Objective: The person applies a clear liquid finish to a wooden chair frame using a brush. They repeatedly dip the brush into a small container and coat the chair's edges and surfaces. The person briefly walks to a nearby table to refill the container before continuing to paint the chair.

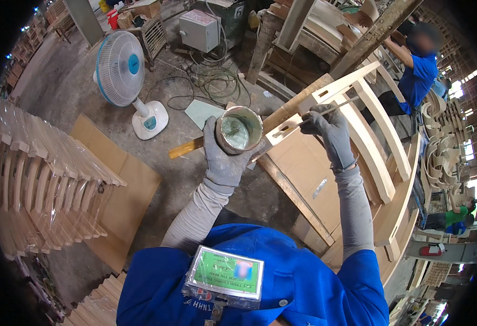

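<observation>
My left hand (pixel 221 162), in a grey glove, is wrapped round a small round pot (pixel 240 130) whose inside is coated with pale green-grey residue. Gloved in grey too, my right hand (pixel 330 131) pinches a thin stick (pixel 343 105) above a pale wooden frame (pixel 363 145). Slots are cut in the end pieces of this frame, and one slotted piece (pixel 285 129) lies between my hands. A yellow-orange handle (pixel 186 148) sticks out left of my left hand; its other end is hidden.
A standing fan (pixel 120 69) is at the upper left, with loose hoses (pixel 217 84) on the floor. Stacked wooden frames (pixel 48 185) line the left side, beside cardboard (pixel 135 182). A cardboard-topped bench (pixel 303 168) supports the work. Another person in blue (pixel 416 81) is at the upper right.
</observation>
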The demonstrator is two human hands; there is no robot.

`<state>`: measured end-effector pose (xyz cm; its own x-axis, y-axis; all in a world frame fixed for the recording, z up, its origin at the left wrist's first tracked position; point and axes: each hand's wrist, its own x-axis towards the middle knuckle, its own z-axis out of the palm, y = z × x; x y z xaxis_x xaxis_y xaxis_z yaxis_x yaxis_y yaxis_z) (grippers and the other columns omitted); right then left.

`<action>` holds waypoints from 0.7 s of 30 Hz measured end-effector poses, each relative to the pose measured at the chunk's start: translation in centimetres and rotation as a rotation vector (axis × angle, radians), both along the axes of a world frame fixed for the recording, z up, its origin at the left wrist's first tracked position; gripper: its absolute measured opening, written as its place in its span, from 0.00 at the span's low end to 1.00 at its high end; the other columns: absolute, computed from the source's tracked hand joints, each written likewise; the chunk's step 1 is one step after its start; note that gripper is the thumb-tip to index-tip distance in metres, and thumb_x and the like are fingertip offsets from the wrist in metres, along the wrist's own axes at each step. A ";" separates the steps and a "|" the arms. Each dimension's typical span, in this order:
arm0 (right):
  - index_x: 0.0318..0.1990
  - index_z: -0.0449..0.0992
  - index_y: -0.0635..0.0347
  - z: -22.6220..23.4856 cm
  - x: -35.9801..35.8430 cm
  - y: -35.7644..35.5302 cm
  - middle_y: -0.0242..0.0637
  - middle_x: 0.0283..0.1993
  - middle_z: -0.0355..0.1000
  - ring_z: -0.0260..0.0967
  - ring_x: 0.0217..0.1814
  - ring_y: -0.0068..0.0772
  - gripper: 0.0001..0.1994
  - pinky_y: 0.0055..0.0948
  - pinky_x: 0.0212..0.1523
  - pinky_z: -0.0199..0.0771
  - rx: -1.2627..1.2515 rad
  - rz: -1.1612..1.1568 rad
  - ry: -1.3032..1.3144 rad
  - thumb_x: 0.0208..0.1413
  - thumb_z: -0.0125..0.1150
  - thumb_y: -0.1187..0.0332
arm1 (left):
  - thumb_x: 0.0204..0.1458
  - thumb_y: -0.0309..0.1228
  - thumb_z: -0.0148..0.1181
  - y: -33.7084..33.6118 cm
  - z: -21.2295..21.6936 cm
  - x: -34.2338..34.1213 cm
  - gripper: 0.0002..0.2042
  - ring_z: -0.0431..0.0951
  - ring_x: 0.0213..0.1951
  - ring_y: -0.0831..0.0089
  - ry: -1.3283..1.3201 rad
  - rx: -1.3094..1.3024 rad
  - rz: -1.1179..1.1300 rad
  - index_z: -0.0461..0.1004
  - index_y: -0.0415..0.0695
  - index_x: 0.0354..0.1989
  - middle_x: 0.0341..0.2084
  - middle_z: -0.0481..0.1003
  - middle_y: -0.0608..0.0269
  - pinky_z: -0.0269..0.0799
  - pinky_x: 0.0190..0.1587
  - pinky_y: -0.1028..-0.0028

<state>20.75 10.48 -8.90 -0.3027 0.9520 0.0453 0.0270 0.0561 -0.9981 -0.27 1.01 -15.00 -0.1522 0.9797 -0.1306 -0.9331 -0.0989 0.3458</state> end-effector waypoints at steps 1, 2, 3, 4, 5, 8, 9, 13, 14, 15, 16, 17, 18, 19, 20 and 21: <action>0.42 0.68 0.69 0.6 0.0 0.0 0.43 0.34 0.72 0.74 0.31 0.33 0.12 0.27 0.35 0.78 0.024 -0.023 -0.027 0.56 0.56 0.68 | 0.56 0.53 0.39 0.2 -0.9 0.1 0.26 0.59 0.60 0.57 0.095 0.021 0.044 0.59 0.50 0.59 0.57 0.60 0.57 0.54 0.58 0.40; 0.42 0.68 0.69 1.0 -0.1 0.1 0.43 0.34 0.72 0.74 0.31 0.32 0.12 0.27 0.35 0.78 0.048 -0.046 -0.054 0.56 0.56 0.68 | 0.56 0.52 0.40 0.2 -1.4 0.0 0.26 0.59 0.60 0.57 0.107 0.030 0.052 0.59 0.50 0.59 0.57 0.60 0.57 0.55 0.58 0.40; 0.41 0.68 0.69 1.1 0.1 0.2 0.43 0.33 0.72 0.74 0.30 0.31 0.12 0.26 0.35 0.78 0.081 -0.042 -0.043 0.56 0.56 0.69 | 0.56 0.52 0.40 0.2 -1.2 0.1 0.26 0.60 0.60 0.57 0.120 0.039 0.056 0.58 0.50 0.59 0.57 0.60 0.57 0.56 0.58 0.41; 0.41 0.67 0.69 1.2 0.1 0.4 0.41 0.32 0.72 0.73 0.30 0.30 0.11 0.25 0.34 0.77 0.094 -0.043 -0.059 0.56 0.56 0.69 | 0.56 0.50 0.43 0.0 -0.9 0.0 0.26 0.60 0.59 0.57 0.050 0.038 0.023 0.58 0.49 0.59 0.57 0.60 0.56 0.57 0.57 0.41; 0.40 0.67 0.69 1.3 0.1 0.7 0.40 0.31 0.72 0.73 0.29 0.28 0.11 0.24 0.33 0.77 0.107 -0.044 -0.075 0.56 0.56 0.69 | 0.56 0.49 0.45 -0.1 -0.4 -0.1 0.25 0.60 0.59 0.58 -0.021 0.037 -0.009 0.57 0.49 0.59 0.57 0.59 0.56 0.59 0.57 0.42; 0.39 0.67 0.68 1.1 0.2 1.1 0.39 0.30 0.72 0.73 0.29 0.26 0.12 0.23 0.31 0.77 0.148 -0.047 -0.110 0.56 0.57 0.68 | 0.54 0.42 0.52 -0.4 0.0 -0.3 0.27 0.62 0.58 0.59 -0.063 0.112 -0.045 0.53 0.48 0.59 0.57 0.58 0.56 0.65 0.55 0.47; 0.39 0.67 0.68 1.0 0.1 1.3 0.39 0.30 0.72 0.73 0.29 0.26 0.12 0.23 0.31 0.76 0.162 -0.045 -0.118 0.56 0.57 0.67 | 0.53 0.40 0.54 -0.5 -0.2 -0.2 0.27 0.62 0.58 0.59 -0.032 0.100 -0.022 0.52 0.47 0.59 0.57 0.57 0.56 0.67 0.54 0.49; 0.39 0.69 0.68 0.9 0.1 1.6 0.38 0.29 0.73 0.73 0.28 0.25 0.13 0.22 0.31 0.76 0.176 -0.043 -0.240 0.55 0.58 0.66 | 0.52 0.41 0.53 -0.3 -0.3 -0.1 0.28 0.62 0.58 0.59 -0.068 0.080 -0.025 0.52 0.47 0.59 0.57 0.57 0.56 0.66 0.55 0.51; 0.38 0.69 0.68 0.7 0.0 1.5 0.38 0.29 0.73 0.73 0.28 0.24 0.13 0.22 0.31 0.76 0.194 -0.040 -0.281 0.55 0.59 0.66 | 0.53 0.43 0.51 -0.3 -0.2 -0.2 0.27 0.61 0.58 0.58 -0.118 0.081 -0.050 0.53 0.48 0.59 0.57 0.58 0.56 0.65 0.55 0.50; 0.38 0.70 0.68 0.5 -0.2 1.5 0.38 0.29 0.73 0.73 0.28 0.24 0.13 0.22 0.31 0.76 0.213 -0.035 -0.322 0.55 0.59 0.65 | 0.54 0.46 0.48 -0.3 0.0 -0.3 0.27 0.61 0.59 0.58 -0.166 0.083 -0.075 0.54 0.48 0.59 0.57 0.58 0.56 0.63 0.56 0.48; 0.38 0.70 0.68 0.6 -0.3 1.4 0.38 0.28 0.74 0.73 0.28 0.24 0.13 0.23 0.31 0.76 0.208 -0.037 -0.307 0.55 0.59 0.65 | 0.55 0.49 0.45 -0.2 0.0 -0.4 0.27 0.61 0.59 0.57 -0.215 0.086 -0.099 0.55 0.49 0.59 0.57 0.58 0.56 0.61 0.57 0.47; 0.37 0.70 0.68 0.7 -0.6 1.2 0.37 0.28 0.74 0.73 0.27 0.23 0.13 0.23 0.31 0.76 0.204 -0.040 -0.292 0.55 0.58 0.65 | 0.56 0.51 0.43 -0.2 0.1 -0.5 0.27 0.60 0.59 0.56 -0.263 0.088 -0.125 0.56 0.49 0.59 0.57 0.59 0.56 0.59 0.58 0.46; 0.37 0.71 0.68 0.8 -0.8 1.0 0.37 0.28 0.74 0.72 0.27 0.23 0.13 0.23 0.30 0.75 0.198 -0.043 -0.278 0.55 0.58 0.65 | 0.56 0.53 0.40 -0.1 0.0 -0.4 0.27 0.60 0.59 0.56 -0.204 0.041 -0.093 0.57 0.50 0.59 0.57 0.59 0.56 0.58 0.58 0.45; 0.37 0.71 0.68 1.0 -0.9 0.9 0.37 0.28 0.74 0.72 0.27 0.24 0.12 0.24 0.30 0.76 0.193 -0.036 -0.237 0.55 0.58 0.65 | 0.56 0.54 0.38 -0.1 -0.3 -0.1 0.28 0.60 0.60 0.55 -0.145 -0.006 -0.061 0.57 0.50 0.59 0.57 0.59 0.56 0.56 0.58 0.45; 0.37 0.71 0.68 0.9 -1.0 1.0 0.37 0.28 0.74 0.72 0.27 0.24 0.12 0.24 0.30 0.75 0.213 -0.032 -0.256 0.55 0.58 0.65 | 0.56 0.55 0.35 0.0 -0.5 0.0 0.28 0.60 0.60 0.55 -0.086 -0.052 -0.028 0.58 0.51 0.59 0.57 0.60 0.55 0.55 0.59 0.44; 0.37 0.71 0.68 0.6 -0.9 1.2 0.37 0.28 0.74 0.72 0.27 0.24 0.12 0.24 0.30 0.75 0.231 -0.031 -0.274 0.55 0.58 0.65 | 0.56 0.55 0.36 0.0 -0.4 0.0 0.28 0.60 0.60 0.55 -0.083 -0.054 -0.031 0.58 0.51 0.59 0.57 0.60 0.55 0.55 0.59 0.44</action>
<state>19.86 11.68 -8.30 -0.3046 0.9350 0.1814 0.2971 0.2742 -0.9146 -0.24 1.01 -15.41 -0.1087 0.9749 -0.1941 -0.9611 -0.0532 0.2711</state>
